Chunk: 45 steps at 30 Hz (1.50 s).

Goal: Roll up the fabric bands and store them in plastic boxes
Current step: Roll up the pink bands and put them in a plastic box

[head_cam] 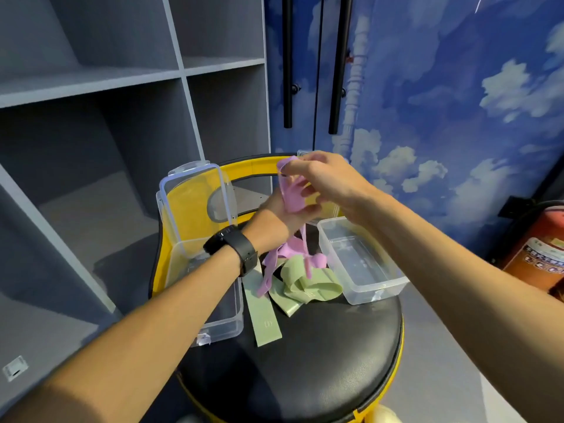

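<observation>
Shelving: grey open cubby shelves (91, 87), up and left of the grip.
Doors: blue cloud-painted panels (457, 87) behind it, with two black vertical handles (287, 62).
Seat: black cushioned stool (320, 361) with yellow frame, directly below.
Corner: red fire extinguisher (540, 248), far right.

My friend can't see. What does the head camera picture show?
Two hands, left hand and right hand, hold up a pink band above a black seat. A green band lies loose between two open clear plastic boxes, the left box and the right box.
</observation>
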Available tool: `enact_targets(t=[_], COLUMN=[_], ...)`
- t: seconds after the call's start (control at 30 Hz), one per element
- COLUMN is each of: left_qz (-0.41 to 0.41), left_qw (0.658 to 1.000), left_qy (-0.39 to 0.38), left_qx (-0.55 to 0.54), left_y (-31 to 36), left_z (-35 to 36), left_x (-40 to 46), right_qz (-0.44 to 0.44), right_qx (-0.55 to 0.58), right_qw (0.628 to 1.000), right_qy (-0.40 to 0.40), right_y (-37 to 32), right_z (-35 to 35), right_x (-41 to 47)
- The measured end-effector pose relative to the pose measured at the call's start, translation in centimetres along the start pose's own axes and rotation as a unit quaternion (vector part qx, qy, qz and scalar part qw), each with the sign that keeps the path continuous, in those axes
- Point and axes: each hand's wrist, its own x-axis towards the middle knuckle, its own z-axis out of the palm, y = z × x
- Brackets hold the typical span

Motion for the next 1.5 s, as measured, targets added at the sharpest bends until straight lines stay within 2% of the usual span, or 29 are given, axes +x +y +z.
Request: enact_targets(t=[0.1, 0.17, 0.27, 0.37, 0.53, 0.6, 0.67, 0.73, 0.77, 0.93, 1.03, 1.17, 1.23, 1.3, 1.43, 1.5], left_qz=[0.013, 0.020, -0.003, -0.073, -0.132, -0.150, -0.162, -0.168, -0.167, -0.148, -0.144, -0.178, -0.196, -0.211, -0.271, -0.284], left_qw=[0.994, 0.992, 0.987, 0.982, 0.942, 0.919, 0.905, 0.897, 0.895, 0.886, 0.895, 0.928, 0.933, 0.929, 0.916, 0.916], left_qy=[0.105, 0.119, 0.143, 0.170, 0.153, 0.155, 0.154, 0.156, 0.155, 0.164, 0.186, 0.178, 0.136, 0.060, -0.112, -0.156], left_qx=[0.014, 0.019, 0.069, -0.045, -0.268, -0.330, -0.361, -0.379, -0.384, -0.407, -0.379, -0.274, -0.270, -0.299, -0.275, -0.236], left_y=[0.5, 1.1, 1.8, 2.9, 3.9, 3.7, 3.5, 3.2, 3.1, 2.7, 1.1, -1.4, -2.4, -3.4, -4.2, -4.2], left_z=[-1.1, -1.8, -3.0, -3.9, -4.4, -4.4, -4.4, -4.3, -4.4, -5.2, -5.8, -4.6, -3.8, -3.2, -3.3, -3.6], left_x=[0.9, 1.1, 1.5, 1.5, 1.2, 1.2, 1.1, 1.0, 0.9, 0.4, -0.4, -2.9, -4.2, -5.2, -6.5, -7.0], right_qz=[0.001, -0.015, -0.018, 0.029, 0.138, 0.213, 0.257, 0.254, 0.240, 0.189, 0.118, -0.003, -0.064, -0.103, -0.131, -0.126], right_qx=[-0.012, -0.019, 0.055, 0.170, 0.190, 0.264, 0.425, 0.560, 0.592, 0.569, 0.472, 0.235, 0.141, 0.090, 0.044, 0.058], right_qw=[1.000, 1.000, 0.994, 0.977, 0.960, 0.925, 0.851, 0.776, 0.759, 0.800, 0.872, 0.968, 0.985, 0.990, 0.990, 0.990], right_qy=[-0.004, -0.016, -0.090, -0.128, -0.155, -0.169, -0.168, -0.140, -0.127, -0.019, 0.043, 0.088, 0.075, 0.032, -0.029, -0.031], right_y=[-1.1, -1.3, -0.5, 3.2, 11.1, 12.7, 13.3, 12.9, 12.6, 10.2, 7.8, 4.4, 3.3, 2.4, 1.6, 1.7], right_z=[-0.4, -0.7, -0.8, -0.8, 2.3, 3.5, 4.3, 4.6, 4.6, 3.3, 1.2, -1.0, -1.6, -1.8, -1.9, -1.9], right_x=[0.0, -0.2, -0.5, -0.2, -0.4, -0.8, -0.9, -0.8, -0.7, 0.6, 1.2, 1.2, 0.9, 0.6, 0.3, 0.2])
